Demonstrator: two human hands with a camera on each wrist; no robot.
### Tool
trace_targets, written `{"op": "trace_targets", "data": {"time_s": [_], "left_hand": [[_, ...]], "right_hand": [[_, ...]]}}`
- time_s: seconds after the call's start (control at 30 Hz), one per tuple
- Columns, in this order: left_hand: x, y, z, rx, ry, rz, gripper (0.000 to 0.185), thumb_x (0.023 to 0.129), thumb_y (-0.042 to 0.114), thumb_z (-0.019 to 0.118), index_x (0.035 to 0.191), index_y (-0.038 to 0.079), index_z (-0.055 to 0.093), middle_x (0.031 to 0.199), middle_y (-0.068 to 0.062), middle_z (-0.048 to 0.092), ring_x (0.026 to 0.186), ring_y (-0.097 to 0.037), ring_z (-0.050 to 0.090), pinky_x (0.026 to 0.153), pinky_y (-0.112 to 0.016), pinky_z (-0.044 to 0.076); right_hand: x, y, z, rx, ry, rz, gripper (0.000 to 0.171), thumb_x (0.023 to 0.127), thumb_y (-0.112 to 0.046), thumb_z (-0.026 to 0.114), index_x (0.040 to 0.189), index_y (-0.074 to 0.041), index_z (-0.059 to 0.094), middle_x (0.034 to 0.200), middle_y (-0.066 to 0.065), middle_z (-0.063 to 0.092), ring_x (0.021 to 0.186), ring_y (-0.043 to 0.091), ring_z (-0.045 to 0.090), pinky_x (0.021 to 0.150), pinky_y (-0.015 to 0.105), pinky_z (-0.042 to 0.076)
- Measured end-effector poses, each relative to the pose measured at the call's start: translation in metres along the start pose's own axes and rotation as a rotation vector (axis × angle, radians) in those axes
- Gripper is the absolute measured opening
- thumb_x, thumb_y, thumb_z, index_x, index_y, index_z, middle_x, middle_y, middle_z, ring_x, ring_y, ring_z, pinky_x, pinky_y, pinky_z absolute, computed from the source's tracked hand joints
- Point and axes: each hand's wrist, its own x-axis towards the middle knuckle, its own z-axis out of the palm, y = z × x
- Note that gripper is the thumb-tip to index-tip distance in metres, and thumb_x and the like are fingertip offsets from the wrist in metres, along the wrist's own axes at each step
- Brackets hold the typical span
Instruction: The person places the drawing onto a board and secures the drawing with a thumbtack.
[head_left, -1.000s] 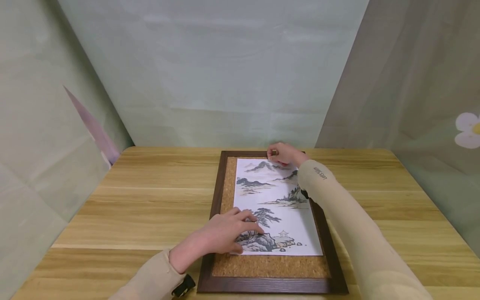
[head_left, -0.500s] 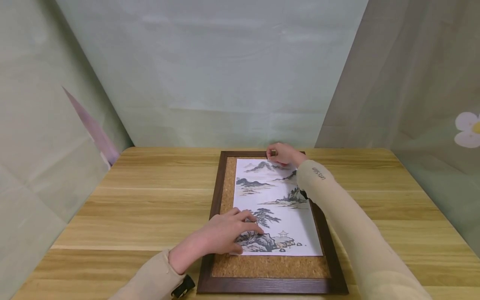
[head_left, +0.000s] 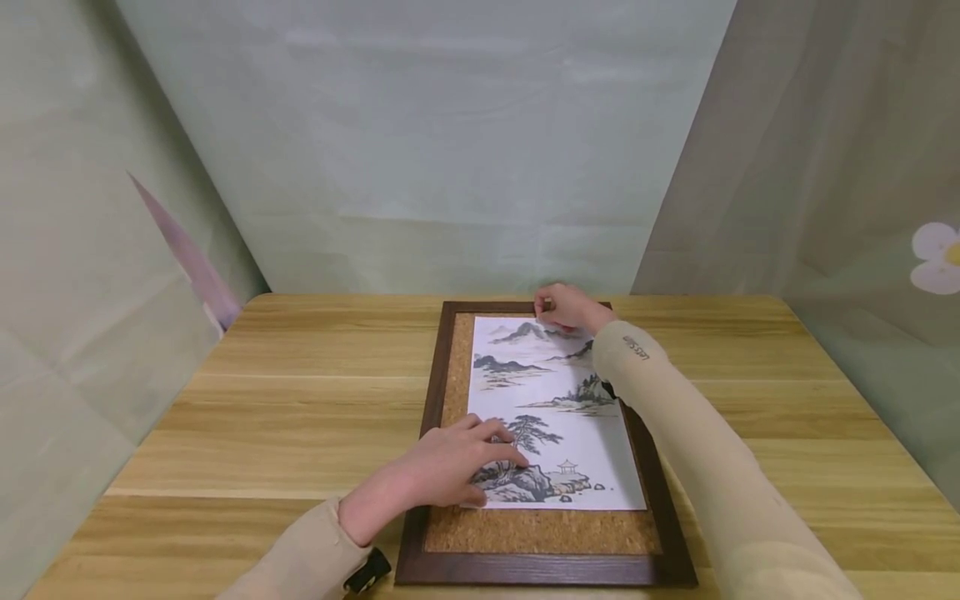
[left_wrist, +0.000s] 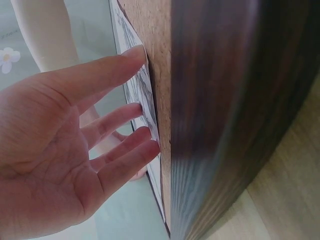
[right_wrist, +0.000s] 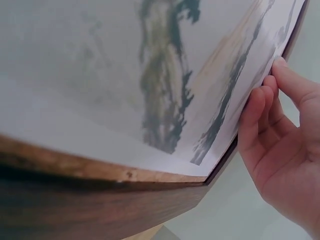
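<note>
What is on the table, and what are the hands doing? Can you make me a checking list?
Surface: wooden table, light planks, flat.
Job's things: corkboard in a dark wooden frame lies flat; landscape print lies on the cork.
Clutter: nothing seen.
Hands: left hand rests with straight fingers on the print's near left part; right hand is at the print's far edge, fingers curled, pinching something small and dark that is too small to tell.
Cables: nothing seen.
Surroundings: pale green cloth backdrop on three sides; white flower on the right cloth.
</note>
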Motion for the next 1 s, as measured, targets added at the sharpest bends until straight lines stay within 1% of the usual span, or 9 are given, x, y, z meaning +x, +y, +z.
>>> {"op": "trace_targets", "data": {"time_s": [0.23, 0.53, 0.77, 1.0], "left_hand": [[-0.0002, 0.0005, -0.0011, -0.003, -0.015, -0.006, 0.06, 0.081, 0.027, 0.081, 0.134, 0.043, 0.057, 0.143, 0.008, 0.05, 0.123, -0.021, 0.053, 0.063, -0.028, 0.048], [-0.0004, 0.001, -0.0014, 0.006, -0.007, -0.007, 0.06, 0.081, 0.028, 0.081, 0.133, 0.043, 0.057, 0.143, 0.008, 0.05, 0.123, -0.021, 0.053, 0.067, -0.03, 0.051], [-0.0001, 0.0002, -0.0004, -0.002, -0.018, -0.006, 0.06, 0.081, 0.029, 0.081, 0.133, 0.044, 0.057, 0.143, 0.008, 0.05, 0.122, -0.021, 0.053, 0.063, -0.027, 0.048], [-0.0004, -0.0008, 0.0001, 0.002, -0.016, -0.002, 0.06, 0.081, 0.029, 0.081, 0.134, 0.043, 0.057, 0.143, 0.008, 0.051, 0.121, -0.02, 0.053, 0.063, -0.026, 0.048]], "right_hand": [[-0.0002, 0.0009, 0.0006, 0.012, 0.003, -0.011, 0.007, 0.099, -0.016, 0.059, 0.094, -0.013, 0.062, 0.058, -0.002, 0.05, 0.048, 0.011, 0.042, 0.054, 0.027, 0.042], [-0.0003, 0.0014, 0.0009, 0.012, 0.006, -0.01, 0.007, 0.099, -0.017, 0.059, 0.094, -0.013, 0.062, 0.059, -0.001, 0.049, 0.048, 0.011, 0.042, 0.052, 0.027, 0.041], [-0.0005, 0.0018, 0.0026, 0.018, 0.009, -0.011, 0.007, 0.099, -0.017, 0.059, 0.094, -0.013, 0.062, 0.059, -0.001, 0.049, 0.048, 0.012, 0.043, 0.052, 0.027, 0.041], [-0.0009, 0.0006, 0.0036, 0.024, 0.013, -0.017, 0.007, 0.099, -0.016, 0.059, 0.094, -0.012, 0.062, 0.058, 0.0, 0.049, 0.048, 0.012, 0.042, 0.053, 0.027, 0.041]]}}
